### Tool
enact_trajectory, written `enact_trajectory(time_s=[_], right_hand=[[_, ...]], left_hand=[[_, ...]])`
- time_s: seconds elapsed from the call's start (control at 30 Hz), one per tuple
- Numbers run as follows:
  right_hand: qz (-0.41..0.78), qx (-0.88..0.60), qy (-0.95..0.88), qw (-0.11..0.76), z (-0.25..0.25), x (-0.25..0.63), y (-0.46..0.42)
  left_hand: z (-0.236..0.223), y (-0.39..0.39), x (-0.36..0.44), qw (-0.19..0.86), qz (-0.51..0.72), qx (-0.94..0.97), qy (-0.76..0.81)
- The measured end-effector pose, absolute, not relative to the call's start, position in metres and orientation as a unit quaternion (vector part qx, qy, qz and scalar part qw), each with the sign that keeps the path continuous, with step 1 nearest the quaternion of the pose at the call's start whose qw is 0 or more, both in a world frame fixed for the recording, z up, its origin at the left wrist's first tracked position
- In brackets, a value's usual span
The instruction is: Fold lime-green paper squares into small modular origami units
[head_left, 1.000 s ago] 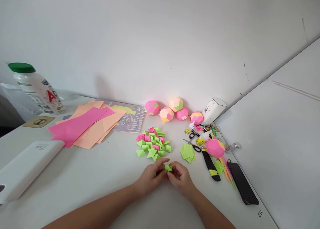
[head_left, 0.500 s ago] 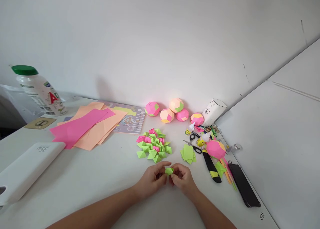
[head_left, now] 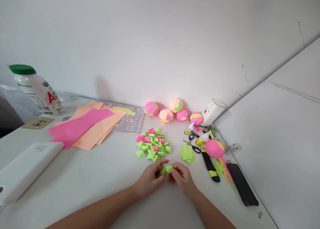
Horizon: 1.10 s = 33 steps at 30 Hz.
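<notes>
Between my two hands is a small folded piece of green paper (head_left: 168, 169). My left hand (head_left: 151, 175) pinches its left side with thumb and fingers, the index finger raised over it. On the other side, my right hand (head_left: 183, 179) grips the right edge between thumb and fingers. Just beyond the hands lies a pile of folded green and pink paper pieces (head_left: 153, 145). A small stack of flat green paper squares (head_left: 187, 153) sits to the right of that pile.
Scissors (head_left: 192, 145), glue bottles (head_left: 201, 139), a utility knife (head_left: 210, 165), a pink paper ball (head_left: 214, 149) and a black phone-like slab (head_left: 242, 183) lie right. Several paper balls (head_left: 166, 115) line the wall. Left are paper sheets (head_left: 82, 125), a white power bank (head_left: 30, 170) and a bottle (head_left: 37, 90).
The green paper has turned between my fingers and now shows pointed, creased faces. My right thumb has moved up onto its edge. The view has shifted slightly.
</notes>
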State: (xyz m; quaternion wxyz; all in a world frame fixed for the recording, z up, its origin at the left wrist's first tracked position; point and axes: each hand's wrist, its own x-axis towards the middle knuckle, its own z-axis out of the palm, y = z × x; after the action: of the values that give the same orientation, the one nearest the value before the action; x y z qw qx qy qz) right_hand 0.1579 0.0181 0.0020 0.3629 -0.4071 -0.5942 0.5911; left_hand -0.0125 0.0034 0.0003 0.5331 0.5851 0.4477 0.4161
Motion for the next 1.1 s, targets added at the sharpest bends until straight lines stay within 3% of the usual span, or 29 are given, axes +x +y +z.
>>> enact_trajectory(time_s=[0.1, 0.27, 0.47, 0.67, 0.83, 1.1], right_hand=[[0.596, -0.415, -0.575, 0.376, 0.002, 0.158, 0.02], [0.582, -0.4, -0.613, 0.354, 0.004, 0.158, 0.018], [0.456, -0.38, -0.733, 0.332, 0.011, 0.154, 0.015], [0.506, -0.375, -0.665, 0.401, 0.0, 0.151, 0.012], [0.477, -0.372, -0.709, 0.362, -0.003, 0.155, 0.013], [0.461, -0.385, -0.703, 0.381, -0.002, 0.157, 0.015]], left_hand=[[0.005, 0.003, -0.012, 0.517, 0.425, 0.584, 0.459], [0.01, 0.002, -0.012, 0.595, 0.42, 0.558, 0.398], [0.002, 0.006, -0.014, 0.599, 0.448, 0.525, 0.406], [0.007, 0.006, -0.016, 0.594, 0.439, 0.534, 0.411], [0.007, 0.005, -0.015, 0.612, 0.434, 0.539, 0.384], [0.001, 0.004, -0.014, 0.576, 0.414, 0.569, 0.418]])
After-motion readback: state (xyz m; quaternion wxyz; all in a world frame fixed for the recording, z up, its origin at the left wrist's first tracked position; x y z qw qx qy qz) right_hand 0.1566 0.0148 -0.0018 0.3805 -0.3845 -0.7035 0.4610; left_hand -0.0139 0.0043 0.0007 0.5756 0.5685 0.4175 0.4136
